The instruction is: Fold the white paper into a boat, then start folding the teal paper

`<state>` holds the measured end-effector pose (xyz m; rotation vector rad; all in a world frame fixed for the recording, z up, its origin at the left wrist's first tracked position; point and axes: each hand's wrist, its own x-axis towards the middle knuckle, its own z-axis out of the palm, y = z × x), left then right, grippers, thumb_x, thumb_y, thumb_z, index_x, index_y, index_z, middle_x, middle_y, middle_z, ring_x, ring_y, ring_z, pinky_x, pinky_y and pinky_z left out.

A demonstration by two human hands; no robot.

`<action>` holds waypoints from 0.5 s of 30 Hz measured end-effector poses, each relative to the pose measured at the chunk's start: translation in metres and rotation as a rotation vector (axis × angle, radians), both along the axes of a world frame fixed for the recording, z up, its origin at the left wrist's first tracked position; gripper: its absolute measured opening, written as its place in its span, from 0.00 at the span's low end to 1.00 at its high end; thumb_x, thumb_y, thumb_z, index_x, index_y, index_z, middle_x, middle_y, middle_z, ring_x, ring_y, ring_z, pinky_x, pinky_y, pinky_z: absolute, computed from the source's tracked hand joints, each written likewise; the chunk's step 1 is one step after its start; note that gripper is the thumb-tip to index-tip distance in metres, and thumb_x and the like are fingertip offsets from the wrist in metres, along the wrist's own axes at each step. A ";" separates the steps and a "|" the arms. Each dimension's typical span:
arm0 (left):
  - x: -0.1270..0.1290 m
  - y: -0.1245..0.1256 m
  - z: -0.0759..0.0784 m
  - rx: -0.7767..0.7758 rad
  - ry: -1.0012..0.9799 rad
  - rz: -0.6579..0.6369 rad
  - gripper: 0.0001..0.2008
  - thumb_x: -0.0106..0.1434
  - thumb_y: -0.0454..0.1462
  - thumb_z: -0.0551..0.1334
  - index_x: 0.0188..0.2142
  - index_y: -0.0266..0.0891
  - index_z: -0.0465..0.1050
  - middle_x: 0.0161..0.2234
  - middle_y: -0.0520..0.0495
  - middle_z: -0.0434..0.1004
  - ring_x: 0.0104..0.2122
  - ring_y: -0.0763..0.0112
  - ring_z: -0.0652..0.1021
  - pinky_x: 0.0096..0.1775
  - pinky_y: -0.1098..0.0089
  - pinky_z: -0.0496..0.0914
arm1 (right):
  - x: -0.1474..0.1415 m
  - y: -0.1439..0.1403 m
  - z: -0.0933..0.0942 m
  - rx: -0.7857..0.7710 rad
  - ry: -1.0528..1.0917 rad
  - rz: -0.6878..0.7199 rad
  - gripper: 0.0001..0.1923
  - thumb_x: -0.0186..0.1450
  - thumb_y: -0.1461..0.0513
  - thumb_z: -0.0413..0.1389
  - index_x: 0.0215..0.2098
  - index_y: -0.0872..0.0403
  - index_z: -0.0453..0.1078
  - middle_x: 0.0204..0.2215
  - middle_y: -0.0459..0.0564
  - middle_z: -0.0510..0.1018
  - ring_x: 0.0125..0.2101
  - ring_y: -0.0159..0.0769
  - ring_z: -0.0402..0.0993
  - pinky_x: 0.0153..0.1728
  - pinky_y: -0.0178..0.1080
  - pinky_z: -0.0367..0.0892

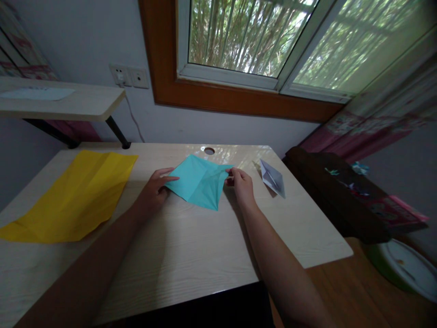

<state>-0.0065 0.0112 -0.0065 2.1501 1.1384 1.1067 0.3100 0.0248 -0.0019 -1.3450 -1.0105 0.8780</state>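
A: Turquoise paper sheet [200, 181], one item. Creased, diamond-wise, lying on the pale wooden desk [191, 246] at centre frame, just below the round cable hole [209, 150].

B: Hands on it?

A: Both. Left hand [153, 190] at its left corner, fingers spread flat, tips touching the edge. Right hand [241, 184] at its right corner, thumb and forefinger pinched on the paper.

B: Other entries?

A: Yellow sheet [73, 196], large, creased, left of frame, well apart from the hands. Grey folded paper figure [273, 177], right of the right hand, near it but not touching. Wall socket [129, 76], upper left. Window [273, 41], top.
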 end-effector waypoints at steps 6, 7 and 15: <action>0.000 0.000 -0.003 -0.070 0.085 -0.056 0.19 0.62 0.31 0.59 0.50 0.44 0.78 0.53 0.44 0.76 0.53 0.59 0.76 0.54 0.57 0.71 | 0.002 0.001 -0.002 -0.048 0.046 0.048 0.19 0.64 0.48 0.55 0.32 0.56 0.75 0.23 0.48 0.76 0.20 0.31 0.74 0.21 0.33 0.66; -0.001 0.001 -0.003 -0.094 0.075 -0.054 0.17 0.62 0.33 0.60 0.49 0.44 0.78 0.50 0.44 0.78 0.51 0.60 0.77 0.55 0.57 0.71 | 0.003 0.002 -0.002 -0.062 0.073 0.059 0.19 0.64 0.48 0.55 0.32 0.56 0.74 0.22 0.47 0.76 0.20 0.31 0.74 0.20 0.33 0.65; -0.008 0.009 0.000 -0.171 -0.123 0.032 0.11 0.65 0.45 0.63 0.41 0.44 0.81 0.46 0.44 0.82 0.49 0.59 0.79 0.57 0.57 0.69 | 0.013 -0.001 0.003 -0.150 0.210 0.313 0.22 0.59 0.60 0.57 0.53 0.51 0.69 0.26 0.44 0.78 0.22 0.33 0.77 0.23 0.34 0.69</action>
